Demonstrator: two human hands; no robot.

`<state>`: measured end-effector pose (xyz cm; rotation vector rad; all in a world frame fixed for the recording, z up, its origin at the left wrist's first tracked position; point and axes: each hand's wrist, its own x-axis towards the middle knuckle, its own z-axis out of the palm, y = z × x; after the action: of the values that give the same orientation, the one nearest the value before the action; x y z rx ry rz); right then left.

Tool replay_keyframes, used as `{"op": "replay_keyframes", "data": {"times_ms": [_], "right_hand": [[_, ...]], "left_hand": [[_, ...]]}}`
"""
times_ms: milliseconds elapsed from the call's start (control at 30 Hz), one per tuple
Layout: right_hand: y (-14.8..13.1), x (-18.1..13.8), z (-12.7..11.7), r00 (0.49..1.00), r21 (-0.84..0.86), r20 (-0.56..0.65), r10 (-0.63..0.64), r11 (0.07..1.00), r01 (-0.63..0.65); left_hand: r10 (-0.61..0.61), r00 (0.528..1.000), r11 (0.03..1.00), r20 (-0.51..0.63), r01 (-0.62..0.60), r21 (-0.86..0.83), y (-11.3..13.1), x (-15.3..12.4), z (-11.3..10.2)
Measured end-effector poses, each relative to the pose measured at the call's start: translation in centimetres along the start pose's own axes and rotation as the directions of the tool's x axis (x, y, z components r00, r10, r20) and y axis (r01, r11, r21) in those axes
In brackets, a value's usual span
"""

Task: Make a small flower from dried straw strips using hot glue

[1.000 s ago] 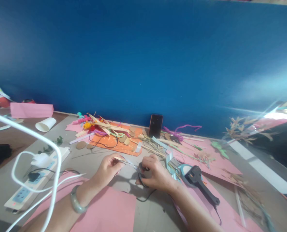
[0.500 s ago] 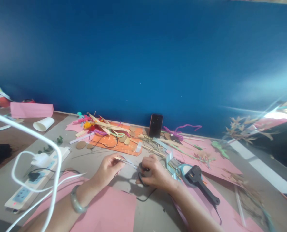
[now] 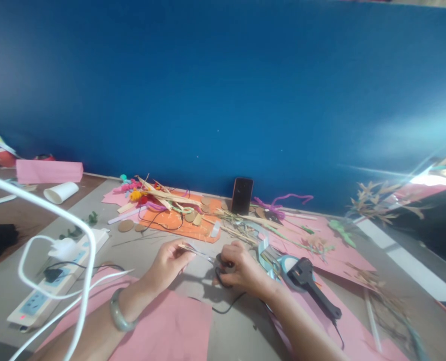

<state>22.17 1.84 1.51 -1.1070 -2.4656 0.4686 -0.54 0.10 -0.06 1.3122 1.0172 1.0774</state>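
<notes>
Power strip (image 3: 37,301): it is lying slantwise on our left, a smooth plastic bar with a glossy white cable (image 3: 88,240) looping over it.
White tube (image 3: 61,192): beyond it we are seeing a plain cylinder, resting on its side.
Brown discs (image 3: 126,225): flat, round and matte, they are lying near the orange board (image 3: 174,223), which is carrying loose scraps.
Left hand (image 3: 170,260): thumb and fingers are pinching a thin tan sliver (image 3: 186,247), and they are holding it above the grey tabletop, between both hands.
Scissors (image 3: 206,257): slim metal blades are pointing left at the sliver; we are not managing to tell whether they are biting. Trimming seems to be the step in hand, and the next cut is probably calling for steady fingertips and well-aligned blades.
Right hand (image 3: 241,268): its fingers are curling around the dark, looped handles.
Phone (image 3: 241,196): a flat, dark slab, it is standing near the blue wall (image 3: 215,100).
Glue gun (image 3: 315,288): black and hard-looking, it is lying over a pale-blue roll.
Dry twigs (image 3: 392,301): wispy and brittle-looking, they are sprawling at right.
</notes>
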Motion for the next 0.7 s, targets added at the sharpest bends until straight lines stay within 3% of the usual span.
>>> {"op": "replay_keyframes", "data": {"times_ms": [333, 567, 700], "right_hand": [[0.84, -0.01, 0.41, 0.999, -0.004, -0.021, -0.032, 0.999, 0.032], [0.73, -0.03, 0.58, 0.999, 0.036, -0.002, 0.035, 0.999, -0.035], [0.86, 0.13, 0.84, 0.988, 0.112, -0.098, 0.118, 0.988, -0.107]], "left_hand": [[-0.022, 1.000, 1.000, -0.007, 0.022, 0.016, -0.34, 0.10, -0.04], [-0.021, 1.000, 0.999, -0.006, 0.021, 0.046, -0.17, 0.29, -0.09], [-0.009, 1.000, 1.000, -0.008, 0.009, 0.018, -0.25, 0.38, -0.10]]}}
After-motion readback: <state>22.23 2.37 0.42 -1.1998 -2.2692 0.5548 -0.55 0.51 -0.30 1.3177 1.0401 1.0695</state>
